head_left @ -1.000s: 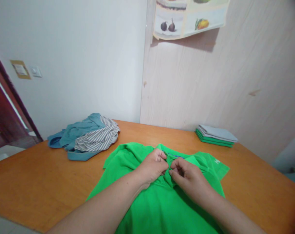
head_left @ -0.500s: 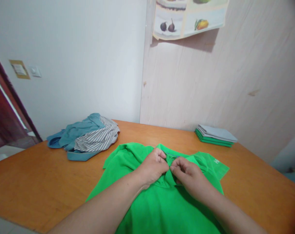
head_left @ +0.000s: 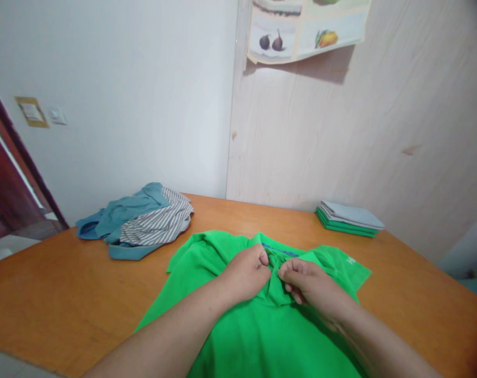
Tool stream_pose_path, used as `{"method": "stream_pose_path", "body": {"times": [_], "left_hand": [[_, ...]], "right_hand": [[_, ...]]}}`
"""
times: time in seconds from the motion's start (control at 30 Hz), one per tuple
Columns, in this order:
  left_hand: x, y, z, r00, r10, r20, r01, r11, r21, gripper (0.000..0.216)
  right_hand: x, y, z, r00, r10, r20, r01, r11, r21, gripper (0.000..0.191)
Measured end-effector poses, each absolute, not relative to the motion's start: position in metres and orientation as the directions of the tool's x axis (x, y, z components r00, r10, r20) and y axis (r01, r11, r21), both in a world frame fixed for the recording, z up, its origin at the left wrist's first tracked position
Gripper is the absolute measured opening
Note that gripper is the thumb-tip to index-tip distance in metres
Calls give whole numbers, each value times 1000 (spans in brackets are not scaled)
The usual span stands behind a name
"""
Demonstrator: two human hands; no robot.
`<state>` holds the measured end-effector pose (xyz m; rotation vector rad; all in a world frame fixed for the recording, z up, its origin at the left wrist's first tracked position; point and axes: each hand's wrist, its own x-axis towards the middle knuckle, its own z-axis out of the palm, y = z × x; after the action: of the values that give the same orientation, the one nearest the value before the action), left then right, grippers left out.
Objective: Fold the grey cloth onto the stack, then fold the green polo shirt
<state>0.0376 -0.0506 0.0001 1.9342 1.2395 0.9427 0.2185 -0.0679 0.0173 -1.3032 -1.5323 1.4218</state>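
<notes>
A bright green polo shirt (head_left: 262, 331) lies spread on the wooden table, its collar end away from me. White lettering shows on its right-hand sleeve, and a blue strip runs inside the neck. My left hand (head_left: 248, 274) is closed on the fabric at the left side of the neck opening. Just across the opening, my right hand (head_left: 307, 281) pinches the fabric on the other side between thumb and fingers. A small gap of bunched green cloth separates the two hands. Whatever lies right under the fingertips is hidden.
On the table (head_left: 45, 294), a loose heap of teal and striped clothes (head_left: 144, 220) sits at the back left. A neat stack of folded grey and green clothes (head_left: 348, 219) stands at the back right. Behind rises a wall (head_left: 175, 105) with a fruit poster (head_left: 309, 31).
My right hand has shifted slightly right, and the hands are a little further apart. More of the blue strip inside the neck shows. The clothes at the back have not moved.
</notes>
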Motion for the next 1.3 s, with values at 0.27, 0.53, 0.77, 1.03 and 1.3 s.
{"method": "stream_pose_path", "body": {"times": [0.27, 0.53, 0.77, 1.03, 1.3], "left_hand": [[42, -46, -1, 164, 960, 226, 362, -272, 892, 10], [46, -48, -10, 246, 931, 268, 458, -356, 815, 3], [45, -46, -11, 280, 934, 222, 530, -343, 776, 8], [45, -44, -18, 293, 932, 212, 523, -342, 781, 18], [44, -46, -14, 315, 924, 215, 625, -373, 686, 18]], "right_hand": [[223, -66, 8, -359, 928, -97, 321, 25, -947, 18], [222, -71, 2, -520, 854, 18, 509, 327, -796, 17], [230, -64, 9, -369, 920, 130, 485, 310, -818, 11], [234, -58, 2, -341, 909, 240, 652, 413, -636, 19], [240, -55, 1, -361, 913, 192, 760, 407, -508, 12]]}}
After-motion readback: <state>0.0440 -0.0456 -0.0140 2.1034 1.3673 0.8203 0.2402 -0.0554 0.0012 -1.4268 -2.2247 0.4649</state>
